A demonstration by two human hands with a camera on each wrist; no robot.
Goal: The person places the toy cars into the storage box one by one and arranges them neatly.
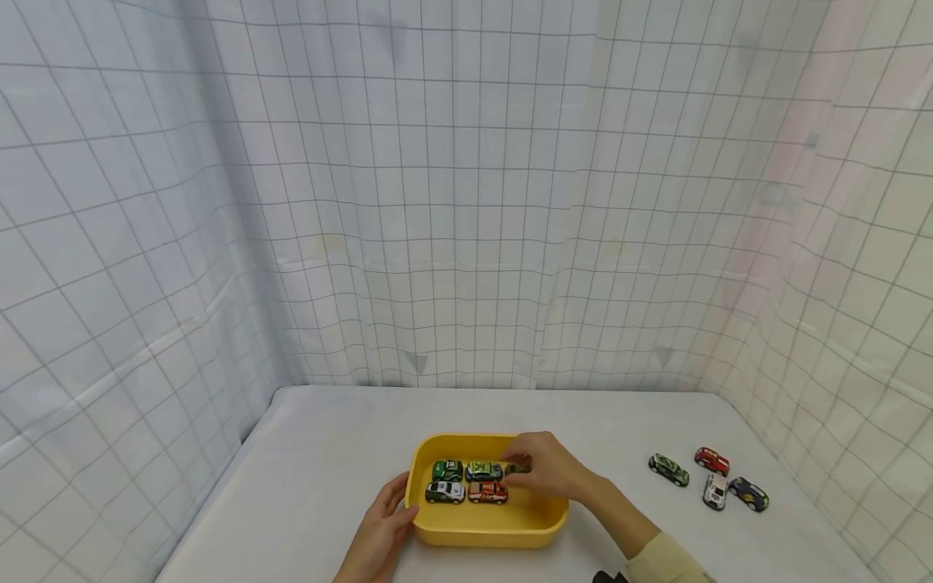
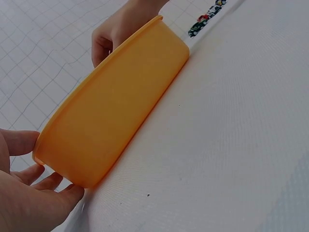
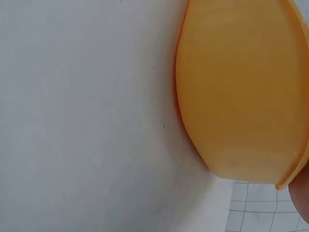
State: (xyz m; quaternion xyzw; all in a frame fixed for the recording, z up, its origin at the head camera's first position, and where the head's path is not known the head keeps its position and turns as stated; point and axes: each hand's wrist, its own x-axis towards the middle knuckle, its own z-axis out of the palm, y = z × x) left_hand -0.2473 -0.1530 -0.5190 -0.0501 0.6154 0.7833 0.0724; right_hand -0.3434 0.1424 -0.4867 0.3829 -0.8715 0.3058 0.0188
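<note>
A yellow plastic tray [image 1: 488,537] stands on the white table. My left hand [image 1: 381,525] grips its left end, thumb at the rim and fingers against the outer wall, as the left wrist view also shows. Over the tray's right half, my right hand [image 1: 550,467] pinches a small dark green toy car [image 1: 519,469], mostly hidden by the fingers. Left of it in the tray lie a green toy car [image 1: 448,470], a lime green one [image 1: 484,471], a white and green one [image 1: 445,491] and an orange-red one [image 1: 487,492], in two rows.
Farther right on the table [image 1: 619,429] are a green toy car [image 1: 668,470], a red one [image 1: 712,461], a white one [image 1: 715,491] and a dark blue one [image 1: 748,494]. White grid-lined curtains [image 1: 481,202] hang behind and at both sides.
</note>
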